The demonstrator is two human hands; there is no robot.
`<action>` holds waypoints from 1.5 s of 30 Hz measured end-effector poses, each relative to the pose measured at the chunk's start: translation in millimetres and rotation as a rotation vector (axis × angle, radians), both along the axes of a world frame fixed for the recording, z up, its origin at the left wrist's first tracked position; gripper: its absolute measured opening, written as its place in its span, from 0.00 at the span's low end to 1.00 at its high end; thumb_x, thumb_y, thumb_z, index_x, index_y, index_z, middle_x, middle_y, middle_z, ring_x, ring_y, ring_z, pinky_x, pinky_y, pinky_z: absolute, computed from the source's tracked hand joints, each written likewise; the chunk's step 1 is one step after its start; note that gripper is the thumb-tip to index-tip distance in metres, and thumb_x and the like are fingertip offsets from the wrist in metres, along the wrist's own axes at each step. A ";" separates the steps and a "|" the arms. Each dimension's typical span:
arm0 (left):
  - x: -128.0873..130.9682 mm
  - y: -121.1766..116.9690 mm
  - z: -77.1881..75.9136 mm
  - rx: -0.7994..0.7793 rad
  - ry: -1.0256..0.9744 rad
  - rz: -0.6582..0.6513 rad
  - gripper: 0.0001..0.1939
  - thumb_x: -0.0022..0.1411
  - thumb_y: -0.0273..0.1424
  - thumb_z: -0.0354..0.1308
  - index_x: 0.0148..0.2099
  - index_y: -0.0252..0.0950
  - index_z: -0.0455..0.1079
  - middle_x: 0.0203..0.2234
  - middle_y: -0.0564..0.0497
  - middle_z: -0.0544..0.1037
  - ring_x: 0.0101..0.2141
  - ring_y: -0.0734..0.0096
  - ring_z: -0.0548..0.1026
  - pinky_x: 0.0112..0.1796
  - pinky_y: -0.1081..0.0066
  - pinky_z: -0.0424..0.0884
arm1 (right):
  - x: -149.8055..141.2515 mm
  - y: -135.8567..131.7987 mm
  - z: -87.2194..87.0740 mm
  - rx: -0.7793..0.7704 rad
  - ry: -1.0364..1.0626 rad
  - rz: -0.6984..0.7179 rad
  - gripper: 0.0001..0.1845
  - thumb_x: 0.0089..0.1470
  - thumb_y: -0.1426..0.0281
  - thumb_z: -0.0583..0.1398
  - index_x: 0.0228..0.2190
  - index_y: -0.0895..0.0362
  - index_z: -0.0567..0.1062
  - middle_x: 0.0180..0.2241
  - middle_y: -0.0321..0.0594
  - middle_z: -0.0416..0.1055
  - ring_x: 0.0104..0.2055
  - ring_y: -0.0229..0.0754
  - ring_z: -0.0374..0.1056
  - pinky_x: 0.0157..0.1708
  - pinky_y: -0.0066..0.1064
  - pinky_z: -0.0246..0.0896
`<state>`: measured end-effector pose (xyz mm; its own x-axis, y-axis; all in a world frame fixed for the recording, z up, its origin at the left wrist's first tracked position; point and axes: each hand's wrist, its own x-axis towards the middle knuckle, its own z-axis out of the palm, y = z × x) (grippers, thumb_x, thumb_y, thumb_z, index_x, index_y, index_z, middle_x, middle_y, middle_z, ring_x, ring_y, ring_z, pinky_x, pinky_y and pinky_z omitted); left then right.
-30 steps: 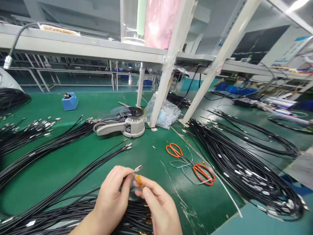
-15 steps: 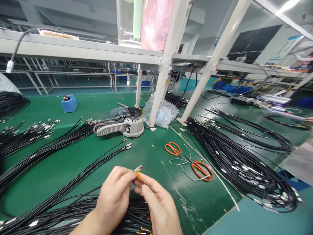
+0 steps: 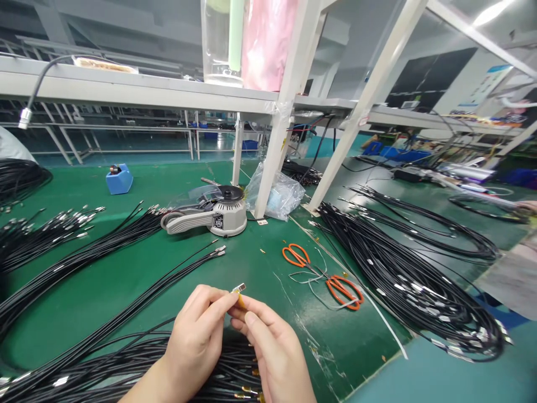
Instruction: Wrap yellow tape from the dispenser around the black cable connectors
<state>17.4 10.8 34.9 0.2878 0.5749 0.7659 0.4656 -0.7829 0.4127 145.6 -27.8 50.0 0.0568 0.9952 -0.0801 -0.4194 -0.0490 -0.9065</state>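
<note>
My left hand [image 3: 196, 327] is pinched closed on a cable end, whose silver metal connector [image 3: 239, 287] sticks out past the fingertips. A small strip of amber tape [image 3: 240, 301] sits just below the connector, between the two hands. My right hand [image 3: 271, 342] has its thumb and fingers pressed together at the tape, the fingertips close against the left ones. Beneath both hands lies a bundle of black cables [image 3: 126, 347], some ends wrapped in amber tape. How far the tape goes round the held cable is hidden by my fingers.
Two pairs of orange-handled scissors [image 3: 344, 292] lie right of my hands. A grey tape dispenser [image 3: 229, 215] stands ahead, near a shelf post [image 3: 274, 140] and a plastic bag [image 3: 285, 196]. More black cables [image 3: 390, 268] are coiled at right. A blue holder [image 3: 119, 179] sits back left.
My left thumb and forefinger have shifted slightly right and now cover more of the tape by the connector. The right hand stays pinched in almost the same place.
</note>
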 end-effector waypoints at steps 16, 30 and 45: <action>-0.1 3.4 -1.5 -0.074 0.055 0.094 0.16 0.63 0.22 0.48 0.52 0.37 0.66 0.33 0.47 0.74 0.34 0.69 0.72 0.35 0.69 0.72 | -1.4 3.8 6.3 -0.068 0.039 0.015 0.16 0.48 0.65 0.64 0.38 0.60 0.79 0.38 0.48 0.78 0.43 0.51 0.72 0.46 0.42 0.62; -4.3 1.4 2.5 -0.054 0.096 0.236 0.08 0.64 0.25 0.49 0.43 0.37 0.67 0.31 0.49 0.73 0.32 0.70 0.71 0.34 0.70 0.70 | -6.2 -0.8 -5.5 -0.117 0.169 -0.121 0.23 0.46 0.58 0.65 0.42 0.58 0.74 0.38 0.47 0.76 0.39 0.47 0.72 0.38 0.38 0.67; -2.3 -2.2 18.5 -0.342 -0.002 0.151 0.07 0.63 0.29 0.50 0.33 0.38 0.68 0.27 0.52 0.73 0.30 0.71 0.72 0.31 0.71 0.69 | -7.2 12.8 2.3 0.005 -0.282 -0.113 0.12 0.49 0.61 0.62 0.25 0.58 0.74 0.24 0.34 0.70 0.28 0.39 0.66 0.31 0.28 0.62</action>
<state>15.1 8.6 53.4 0.1787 0.8335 0.5228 0.5641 -0.5221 0.6397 138.4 -15.1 52.3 0.1865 0.9816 -0.0405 -0.1538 -0.0116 -0.9880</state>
